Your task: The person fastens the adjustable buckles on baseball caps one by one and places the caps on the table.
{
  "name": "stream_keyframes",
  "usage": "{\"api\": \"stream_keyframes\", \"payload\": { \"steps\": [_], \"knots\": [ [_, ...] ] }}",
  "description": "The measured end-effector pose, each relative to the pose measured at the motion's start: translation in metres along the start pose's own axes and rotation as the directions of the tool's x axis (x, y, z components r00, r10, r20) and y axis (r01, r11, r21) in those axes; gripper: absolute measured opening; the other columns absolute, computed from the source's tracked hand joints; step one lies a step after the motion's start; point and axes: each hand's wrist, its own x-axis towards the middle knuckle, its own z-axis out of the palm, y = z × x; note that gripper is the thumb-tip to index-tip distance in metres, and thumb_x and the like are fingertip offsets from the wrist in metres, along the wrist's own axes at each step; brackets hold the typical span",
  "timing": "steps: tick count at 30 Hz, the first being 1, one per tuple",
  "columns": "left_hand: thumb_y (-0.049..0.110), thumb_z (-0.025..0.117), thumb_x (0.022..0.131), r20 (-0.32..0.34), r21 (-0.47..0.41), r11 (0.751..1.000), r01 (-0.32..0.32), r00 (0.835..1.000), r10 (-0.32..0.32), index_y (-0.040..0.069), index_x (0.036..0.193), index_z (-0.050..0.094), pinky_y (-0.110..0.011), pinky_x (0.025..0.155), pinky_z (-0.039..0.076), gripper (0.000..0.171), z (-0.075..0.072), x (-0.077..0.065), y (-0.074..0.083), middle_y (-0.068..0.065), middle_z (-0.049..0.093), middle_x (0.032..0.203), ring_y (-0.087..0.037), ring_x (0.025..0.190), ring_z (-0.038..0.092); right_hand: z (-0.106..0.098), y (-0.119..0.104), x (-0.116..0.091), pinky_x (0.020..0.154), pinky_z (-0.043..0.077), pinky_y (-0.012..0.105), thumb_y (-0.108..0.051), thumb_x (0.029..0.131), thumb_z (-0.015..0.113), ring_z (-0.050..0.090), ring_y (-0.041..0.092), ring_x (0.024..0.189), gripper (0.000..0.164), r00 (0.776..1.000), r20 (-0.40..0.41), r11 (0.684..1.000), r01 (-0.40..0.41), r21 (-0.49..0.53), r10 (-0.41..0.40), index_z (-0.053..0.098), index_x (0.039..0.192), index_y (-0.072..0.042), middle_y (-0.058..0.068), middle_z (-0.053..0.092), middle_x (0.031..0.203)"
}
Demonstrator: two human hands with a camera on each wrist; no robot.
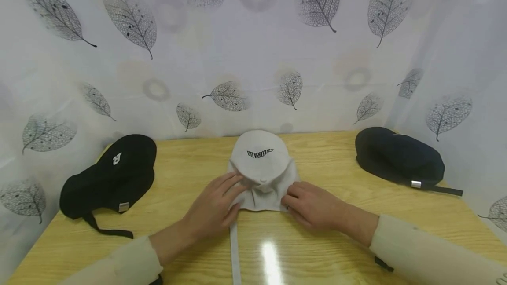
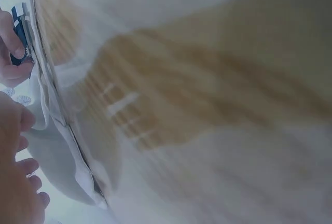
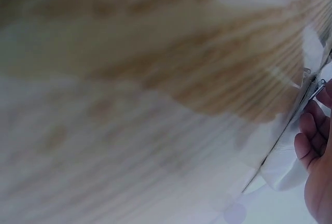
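A light grey cap [image 1: 259,155] with dark COLORADO lettering lies on the wooden table in the head view, its wrinkled lower edge towards me. My left hand [image 1: 214,206] touches the cap's left side with loosely extended fingers. Beside the left thumb, a pale strap [image 1: 234,254] runs down towards the front of the table. At the cap's lower right edge, my right hand [image 1: 313,206] has curled fingers that pinch the fabric. The right wrist view shows a small metal clasp [image 3: 317,88] at the right fingertips. My palm covers part of that spot.
A black cap [image 1: 115,175] with a white letter and a dangling strap sits at the table's left. On the right lies a dark navy cap [image 1: 400,157] with a metal buckle. A leaf-patterned curtain [image 1: 257,47] hangs behind the table [image 1: 190,157].
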Motion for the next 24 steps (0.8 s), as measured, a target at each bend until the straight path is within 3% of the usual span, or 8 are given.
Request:
{"api": "stream_keyframes", "payload": {
  "steps": [7,13,16,20,24],
  "knots": [
    [0.015,0.074,0.083,-0.003,-0.012,0.999,-0.033,0.999,0.033,0.005,0.113,0.069,-0.048,0.107,0.045,0.032,-0.003,-0.009,-0.008,-0.014,0.067,0.123,-0.034,0.123,0.059,0.002,0.000,0.000,0.076,0.047,0.027,-0.018,0.091,0.063,0.046,0.007,0.081,0.012,1.000,-0.023,1.000,-0.001,0.020,0.002,0.064,0.103,-0.018,-0.007,0.051,0.091],
    [0.015,0.072,0.082,0.018,-0.090,0.987,-0.135,0.990,0.138,0.009,0.110,0.070,-0.044,0.103,0.048,0.028,-0.004,-0.017,-0.013,-0.009,0.069,0.119,-0.027,0.117,0.062,0.003,0.002,0.001,0.071,0.045,0.025,-0.016,0.088,0.065,0.043,0.007,0.077,0.012,0.997,-0.038,0.997,0.068,0.034,-0.067,0.063,0.100,-0.018,-0.008,0.047,0.086],
    [0.012,0.071,0.079,0.033,-0.163,0.962,-0.220,0.973,0.228,0.011,0.108,0.070,-0.041,0.103,0.049,0.029,-0.005,-0.017,-0.014,-0.006,0.069,0.118,-0.025,0.116,0.063,0.003,0.003,0.002,0.071,0.046,0.023,-0.015,0.088,0.066,0.045,0.007,0.076,0.016,0.992,-0.038,0.993,0.121,0.016,-0.120,0.064,0.103,-0.018,-0.008,0.049,0.086],
    [0.005,0.067,0.073,0.029,-0.252,0.909,-0.332,0.936,0.350,0.015,0.095,0.067,-0.037,0.103,0.048,0.025,-0.005,-0.017,-0.014,-0.001,0.069,0.114,-0.022,0.114,0.063,0.002,0.004,0.001,0.070,0.047,0.021,-0.015,0.088,0.068,0.048,0.007,0.077,0.017,0.983,-0.054,0.985,0.173,-0.012,-0.174,0.065,0.105,-0.019,-0.007,0.052,0.086],
    [0.003,0.068,0.069,0.044,-0.323,0.870,-0.372,0.912,0.407,0.019,0.082,0.063,-0.034,0.101,0.048,0.021,-0.006,-0.016,-0.012,0.003,0.070,0.109,-0.018,0.111,0.064,0.001,0.005,0.001,0.074,0.050,0.020,-0.016,0.092,0.067,0.053,0.007,0.081,0.013,0.977,-0.087,0.980,0.195,-0.028,-0.197,0.065,0.105,-0.017,-0.006,0.056,0.090]
  ]
}}
